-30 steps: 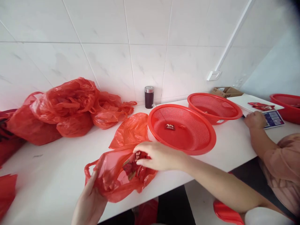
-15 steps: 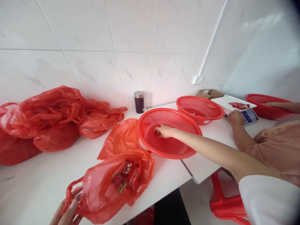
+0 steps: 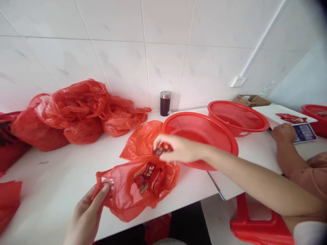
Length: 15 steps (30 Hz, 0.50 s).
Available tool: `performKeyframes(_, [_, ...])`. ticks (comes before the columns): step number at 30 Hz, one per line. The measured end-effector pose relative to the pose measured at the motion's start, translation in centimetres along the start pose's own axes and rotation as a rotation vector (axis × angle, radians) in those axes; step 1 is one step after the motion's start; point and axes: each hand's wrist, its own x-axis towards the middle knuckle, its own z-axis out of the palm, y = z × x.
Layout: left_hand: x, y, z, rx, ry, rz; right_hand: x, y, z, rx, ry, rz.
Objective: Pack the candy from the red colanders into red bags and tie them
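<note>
My left hand (image 3: 89, 207) pinches the handle of a thin red plastic bag (image 3: 120, 200), holding its mouth open. Inside the bag lie several small wrapped snacks (image 3: 149, 171), in dark red, red and gold wrapping. Above the bag's far side, my right hand (image 3: 178, 148) is closed on a small red wrapped packet (image 3: 162, 148), slightly smeared by motion. Under my right forearm stands a red plastic colander (image 3: 199, 119), partly hidden by the arm. Another red bag (image 3: 143, 139) lies flat between the colander and the open bag.
Filled red bags (image 3: 74, 109) are heaped at the back left. A dark tumbler (image 3: 165, 103) stands by the wall. To the right are a second colander (image 3: 237, 115), a cardboard box (image 3: 251, 100), a scale (image 3: 304, 132) and a co-worker's hand (image 3: 284, 132). A red stool (image 3: 263, 226) stands below.
My right hand has come up out of the colander and moved left over the bag with the packet. My left hand still holds the bag's handle. The view has turned left.
</note>
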Motion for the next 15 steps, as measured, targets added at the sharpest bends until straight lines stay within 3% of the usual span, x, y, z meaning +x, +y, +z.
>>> performKeyframes(3, [-0.7,1.6,1.9,-0.073,-0.111,0.017,1.2,-1.4,5.0,-0.345,-0.011,-0.081])
performKeyframes(5, [-1.2,2.7,2.3,-0.094,-0.112,0.057,1.6,-1.2,6.6,-0.587,-0.005,-0.062])
performKeyframes(7, [-1.5,3.7,1.8,-0.107,-0.063,0.089,1.4,-0.9,6.7,-0.68,-0.124,-0.032])
performKeyframes(11, [-1.3,4.4,-0.7,-0.151,0.066,0.106,-0.4,-0.3,5.7,-0.758,-0.483,0.11])
performKeyframes(13, [-0.9,4.5,-1.6,-0.185,0.09,0.102,-1.0,-0.1,5.5,-0.864,-0.571,0.189])
performKeyframes(15, [-0.6,4.9,-2.0,-0.199,0.078,0.09,-1.2,-0.3,5.1,-0.914,-0.552,0.162])
